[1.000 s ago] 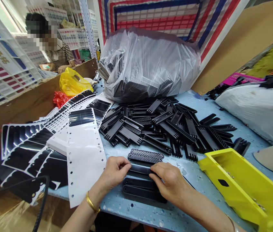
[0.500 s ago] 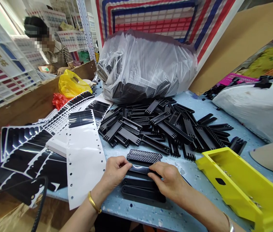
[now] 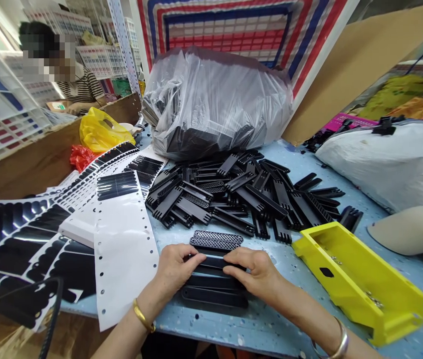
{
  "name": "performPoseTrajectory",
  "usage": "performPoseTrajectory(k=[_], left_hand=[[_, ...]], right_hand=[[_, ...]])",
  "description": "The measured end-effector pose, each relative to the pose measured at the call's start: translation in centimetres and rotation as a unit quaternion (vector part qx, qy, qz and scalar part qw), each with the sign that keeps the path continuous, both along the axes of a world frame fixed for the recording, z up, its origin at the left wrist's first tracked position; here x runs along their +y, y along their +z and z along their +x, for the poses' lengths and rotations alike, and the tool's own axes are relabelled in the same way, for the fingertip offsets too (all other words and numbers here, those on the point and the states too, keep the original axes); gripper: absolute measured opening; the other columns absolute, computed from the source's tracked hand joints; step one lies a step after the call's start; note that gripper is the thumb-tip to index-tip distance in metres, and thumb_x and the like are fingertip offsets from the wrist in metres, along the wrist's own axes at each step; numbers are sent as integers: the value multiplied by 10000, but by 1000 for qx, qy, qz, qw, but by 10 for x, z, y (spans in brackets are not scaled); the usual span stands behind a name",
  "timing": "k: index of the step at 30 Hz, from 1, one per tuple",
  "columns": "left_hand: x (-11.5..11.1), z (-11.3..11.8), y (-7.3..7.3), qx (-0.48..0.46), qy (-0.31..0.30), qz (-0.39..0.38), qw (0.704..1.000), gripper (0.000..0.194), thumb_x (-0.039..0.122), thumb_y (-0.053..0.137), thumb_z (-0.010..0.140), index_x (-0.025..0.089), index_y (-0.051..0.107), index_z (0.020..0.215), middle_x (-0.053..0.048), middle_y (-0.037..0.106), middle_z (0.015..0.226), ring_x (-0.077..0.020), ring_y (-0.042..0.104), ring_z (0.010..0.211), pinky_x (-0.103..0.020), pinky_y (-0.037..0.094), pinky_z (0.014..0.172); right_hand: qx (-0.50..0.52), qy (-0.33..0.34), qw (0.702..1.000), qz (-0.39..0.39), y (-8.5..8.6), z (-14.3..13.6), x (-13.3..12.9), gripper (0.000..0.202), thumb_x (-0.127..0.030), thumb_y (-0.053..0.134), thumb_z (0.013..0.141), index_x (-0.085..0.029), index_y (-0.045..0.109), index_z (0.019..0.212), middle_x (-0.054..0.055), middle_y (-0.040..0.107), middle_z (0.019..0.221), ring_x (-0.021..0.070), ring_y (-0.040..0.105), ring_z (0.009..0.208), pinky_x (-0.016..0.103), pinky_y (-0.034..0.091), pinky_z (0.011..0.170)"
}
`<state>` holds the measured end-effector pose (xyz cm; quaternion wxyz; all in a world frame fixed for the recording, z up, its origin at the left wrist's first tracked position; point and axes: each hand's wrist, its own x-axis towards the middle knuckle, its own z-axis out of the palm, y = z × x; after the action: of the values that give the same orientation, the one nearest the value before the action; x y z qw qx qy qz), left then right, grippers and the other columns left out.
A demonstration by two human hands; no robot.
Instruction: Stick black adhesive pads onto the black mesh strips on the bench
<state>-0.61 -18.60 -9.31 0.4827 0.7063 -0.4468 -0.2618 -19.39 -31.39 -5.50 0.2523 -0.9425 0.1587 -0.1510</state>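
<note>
Both of my hands hold a smooth black strip (image 3: 213, 264) at its two ends, low over the blue table. My left hand (image 3: 179, 267) pinches the left end between thumb and fingers, and my right hand (image 3: 251, 271) grips the right end. Just beyond it lie patterned black pieces (image 3: 217, 241), side by side. Nearer to me, smooth black pieces (image 3: 213, 297) rest parallel to the strip. A sheet of black stickers (image 3: 117, 185) on white backing lies left of my hands. Behind is a heap of black slotted pieces (image 3: 230, 192).
A yellow tray (image 3: 364, 304) with small metal parts stands at the right. A plastic bag (image 3: 215, 104) of dark parts sits at the back. White bag (image 3: 391, 164) at far right, yellow bag (image 3: 103, 130) at left. A person (image 3: 79, 87) sits beyond the wooden edge.
The camera view has shifted slightly, so the table's contents appear further left. Both hands still grip the strip, which now lies flatter with less glare.
</note>
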Motion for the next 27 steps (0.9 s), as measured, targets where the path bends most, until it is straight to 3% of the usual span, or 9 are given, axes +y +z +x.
performPoseTrajectory(k=[6, 12, 22, 27], left_hand=[[2, 0, 1, 4, -7, 19, 1000, 252, 405, 627, 781, 209, 771, 714, -10, 708, 647, -156, 599, 620, -242, 396, 584], [2, 0, 3, 22, -5, 29, 999, 265, 413, 620, 767, 203, 772, 715, -21, 718, 672, -171, 606, 644, -254, 407, 603], [1, 0, 6, 19, -9, 34, 999, 296, 439, 607, 765, 195, 766, 715, -26, 710, 676, -174, 604, 650, -263, 407, 619], [2, 1, 6, 16, -16, 33, 999, 284, 428, 600, 771, 201, 764, 722, -22, 720, 692, -178, 619, 670, -262, 414, 630]], right_hand=[[-13, -4, 1000, 7, -6, -4, -1, 174, -253, 646, 884, -199, 766, 998, 66, 751, 905, 195, 694, 811, 301, 571, 749], [-17, 9, 1000, -16, -1, -6, 7, 244, -244, 534, 957, -175, 742, 1066, 91, 743, 961, 196, 680, 873, 327, 572, 805], [-10, 4, 1000, -22, 1, -6, 10, 226, -222, 543, 952, -173, 731, 1067, 91, 732, 973, 194, 672, 880, 319, 566, 807], [-26, -28, 999, 0, -2, -15, 6, 251, -308, 558, 951, -167, 737, 1056, 91, 736, 947, 200, 684, 856, 325, 569, 789]])
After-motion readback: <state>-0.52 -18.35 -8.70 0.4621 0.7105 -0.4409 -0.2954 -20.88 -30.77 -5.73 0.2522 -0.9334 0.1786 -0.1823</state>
